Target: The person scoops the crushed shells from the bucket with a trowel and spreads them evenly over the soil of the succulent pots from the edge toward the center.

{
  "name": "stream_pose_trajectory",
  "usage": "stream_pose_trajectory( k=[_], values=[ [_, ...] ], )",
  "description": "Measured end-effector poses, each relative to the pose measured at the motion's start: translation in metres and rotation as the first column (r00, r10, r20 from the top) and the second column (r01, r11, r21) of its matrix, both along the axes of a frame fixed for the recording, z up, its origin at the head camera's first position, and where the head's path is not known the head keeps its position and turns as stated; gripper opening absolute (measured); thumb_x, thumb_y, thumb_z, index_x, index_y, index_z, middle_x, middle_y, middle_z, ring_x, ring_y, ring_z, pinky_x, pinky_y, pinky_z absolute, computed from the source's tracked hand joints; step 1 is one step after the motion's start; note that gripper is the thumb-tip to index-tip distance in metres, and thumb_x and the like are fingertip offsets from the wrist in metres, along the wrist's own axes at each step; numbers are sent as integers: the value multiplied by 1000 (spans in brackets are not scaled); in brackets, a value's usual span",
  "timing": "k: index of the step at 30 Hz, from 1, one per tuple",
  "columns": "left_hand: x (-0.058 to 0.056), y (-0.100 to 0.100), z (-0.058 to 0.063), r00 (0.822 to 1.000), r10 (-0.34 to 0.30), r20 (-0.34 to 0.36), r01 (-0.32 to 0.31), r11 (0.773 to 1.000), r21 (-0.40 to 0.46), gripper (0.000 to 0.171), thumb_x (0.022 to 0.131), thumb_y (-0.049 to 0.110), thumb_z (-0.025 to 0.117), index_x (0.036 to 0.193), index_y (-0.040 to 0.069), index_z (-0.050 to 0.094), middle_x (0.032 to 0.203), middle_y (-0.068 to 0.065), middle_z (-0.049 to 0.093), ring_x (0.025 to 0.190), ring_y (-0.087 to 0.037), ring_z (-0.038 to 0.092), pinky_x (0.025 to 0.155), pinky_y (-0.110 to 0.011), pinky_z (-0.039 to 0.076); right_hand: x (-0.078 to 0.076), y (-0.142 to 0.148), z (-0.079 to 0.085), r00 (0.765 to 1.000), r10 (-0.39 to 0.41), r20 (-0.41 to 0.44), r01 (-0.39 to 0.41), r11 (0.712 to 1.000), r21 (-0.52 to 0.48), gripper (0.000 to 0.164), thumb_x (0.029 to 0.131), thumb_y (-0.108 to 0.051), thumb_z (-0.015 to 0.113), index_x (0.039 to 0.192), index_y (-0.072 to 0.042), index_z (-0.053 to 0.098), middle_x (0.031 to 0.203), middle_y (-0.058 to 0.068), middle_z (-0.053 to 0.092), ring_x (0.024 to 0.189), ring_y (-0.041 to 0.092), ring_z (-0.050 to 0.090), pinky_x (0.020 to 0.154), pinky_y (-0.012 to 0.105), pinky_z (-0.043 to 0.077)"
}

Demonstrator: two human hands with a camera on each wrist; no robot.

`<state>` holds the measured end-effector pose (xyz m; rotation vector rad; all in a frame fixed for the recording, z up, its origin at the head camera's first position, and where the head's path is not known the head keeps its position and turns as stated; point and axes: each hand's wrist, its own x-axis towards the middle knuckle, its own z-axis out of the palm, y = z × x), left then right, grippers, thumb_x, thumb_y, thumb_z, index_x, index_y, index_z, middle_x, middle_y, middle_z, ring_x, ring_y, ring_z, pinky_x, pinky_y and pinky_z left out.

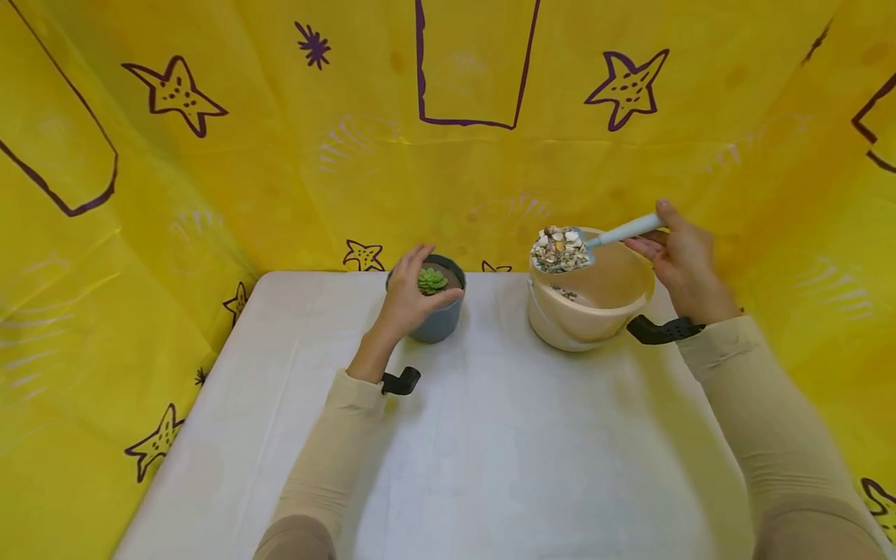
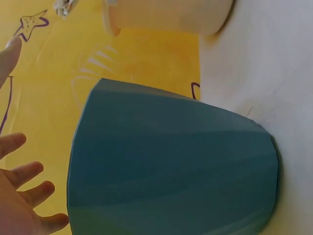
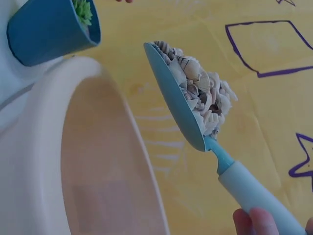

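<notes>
My right hand (image 1: 689, 260) grips the pale handle of a light blue hand trowel (image 3: 173, 105) above the cream bucket (image 1: 588, 330). Small seashells (image 3: 198, 88) are heaped on the trowel's blade. Inside the bucket, a few more bits (image 1: 564, 293) lie near the bottom; the near wall hides the rest. With fingers and thumb spread, my left hand (image 1: 411, 292) hovers at the blue-grey plant pot (image 2: 171, 156). Its little finger seems to reach the pot's rim in the left wrist view. A green succulent (image 1: 432, 281) stands in the pot, partly covered by the hand.
Pot and bucket stand side by side toward the back of a table with a white cloth (image 1: 483, 435). Yellow sheeting (image 1: 392, 179) with purple starfish drawings rises behind the table and along both sides. A black wrist mount (image 1: 401, 381) juts from the left sleeve.
</notes>
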<state>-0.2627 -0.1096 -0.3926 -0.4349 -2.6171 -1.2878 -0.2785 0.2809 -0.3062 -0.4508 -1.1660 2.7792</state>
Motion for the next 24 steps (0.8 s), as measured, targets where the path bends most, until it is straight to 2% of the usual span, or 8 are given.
stream_pose_trajectory(
  k=[5, 11, 18, 21, 24],
  values=[
    [1, -8, -1, 1000, 0, 12, 0, 1000, 14, 91, 77, 40, 82, 152, 18, 34, 160, -13, 24, 147, -38, 21, 114, -66, 21, 2, -13, -1, 999, 33, -6, -33, 999, -7, 23, 86, -15, 72, 100, -2, 58, 81, 17, 62, 70, 33, 71, 60, 45, 60],
    [3, -21, -8, 1000, 12, 24, -12, 1000, 14, 98, 75, 52, 80, 153, 19, 31, 162, -14, 20, 148, -39, 18, 114, -67, 20, 4, -30, -2, 999, 48, 6, -48, 998, 28, 25, 86, -18, 73, 101, -3, 59, 86, 16, 61, 72, 31, 72, 63, 44, 60],
    [6, -35, -14, 1000, 20, 22, -20, 1000, -2, 98, 76, 48, 80, 154, 19, 28, 162, -14, 16, 150, -37, 14, 116, -67, 15, 6, -42, -3, 999, 49, 17, -49, 998, 44, 28, 86, -19, 73, 103, -4, 58, 85, 16, 62, 74, 30, 72, 65, 43, 60],
    [7, -42, -17, 999, 27, 36, -27, 1000, -4, 102, 74, 53, 80, 155, 20, 26, 164, -11, 13, 151, -36, 11, 116, -67, 14, 6, -47, -5, 998, 56, 9, -57, 997, 52, 27, 87, -20, 72, 104, -5, 58, 89, 16, 61, 74, 29, 72, 65, 42, 60],
    [8, -48, -20, 998, 36, 50, -36, 999, -6, 103, 75, 50, 80, 156, 21, 23, 164, -10, 10, 151, -36, 8, 116, -67, 13, 5, -53, -6, 999, 54, 5, -54, 996, 68, 26, 87, -20, 71, 104, -6, 59, 93, 16, 59, 75, 28, 72, 66, 42, 60]
  ],
)
